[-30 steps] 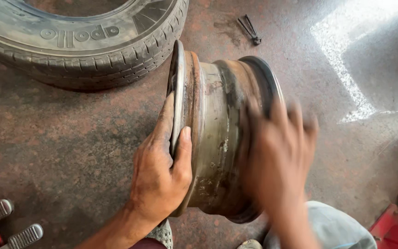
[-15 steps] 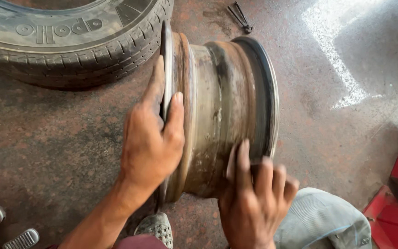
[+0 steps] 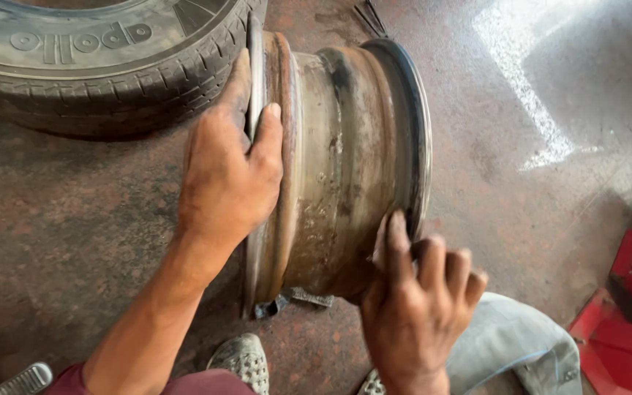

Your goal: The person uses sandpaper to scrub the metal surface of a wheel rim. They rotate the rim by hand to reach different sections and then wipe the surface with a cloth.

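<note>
Stained concrete workshop floor (image 3: 60, 241), bare steel wheel rim (image 3: 338, 168) standing on edge — tyre already off.

Rusty, grimy rim upright on the floor, just beside a black tyre (image 3: 104, 58) lying flat at upper left, the two close or perhaps touching. Left hand (image 3: 228, 175) clamped over the near flange, fingers curled round its edge, thumb on the barrel side. Right hand (image 3: 418, 307) low at the far flange, fingers together and bent, fingertips (image 3: 396, 227) against the dark rim edge — holding anything small, cannot tell. Separation of tyre and rim looks finished; rust and dirt on the barrel untouched, so any cleaning seemingly ahead. Grey shoe (image 3: 243, 362) under the rim, grey cloth-covered knee (image 3: 513, 351) at lower right, red equipment (image 3: 630, 307) at the right edge.
</note>
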